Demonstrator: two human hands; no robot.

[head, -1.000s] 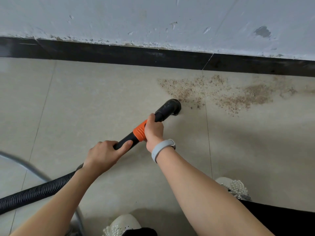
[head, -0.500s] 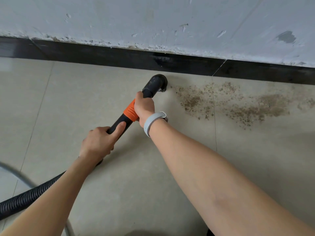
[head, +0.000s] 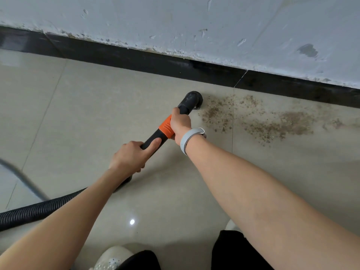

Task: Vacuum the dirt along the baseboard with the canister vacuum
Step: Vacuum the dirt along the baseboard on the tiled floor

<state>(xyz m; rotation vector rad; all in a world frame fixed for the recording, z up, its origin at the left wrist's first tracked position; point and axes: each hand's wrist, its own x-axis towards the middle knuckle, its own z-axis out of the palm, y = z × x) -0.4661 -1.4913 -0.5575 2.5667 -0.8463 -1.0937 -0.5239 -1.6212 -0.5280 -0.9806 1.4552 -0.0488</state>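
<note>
At the far left a black ribbed corrugated plastic hose [head: 37,211] lies on the glossy beige floor tiles [head: 81,117], its ridges running in tight rings, and a thin grey cable [head: 23,179], blurred, curves across the tile above it. The hose rises to the right into a smooth black rigid plastic wand [head: 153,138]. The left hand [head: 131,157] grips this wand at its lower part, fingers curled under the tube and the thumb laid straight along its top. Just above it the wand carries a bright orange ribbed plastic collar [head: 165,128]. The right hand [head: 180,123] wraps round the tube at the collar's upper end, fingers closed fully about it; a pale grey smooth wristband [head: 188,140] circles that wrist. Beyond the right hand the tube bends into a short round black elbow nozzle [head: 192,100], its mouth turned down onto the tile, near the baseboard but apart from it. Just to the nozzle's right begins the brown gritty dirt [head: 253,117], a loose granular scatter spreading rightward in two denser patches across a tile joint. Behind it all runs the dark glossy black baseboard strip [head: 136,59], under a pale blue painted wall [head: 194,20] with chipped, flaking paint along its lower edge. At the bottom edge sits a cream shoe with small beads [head: 111,258].
</note>
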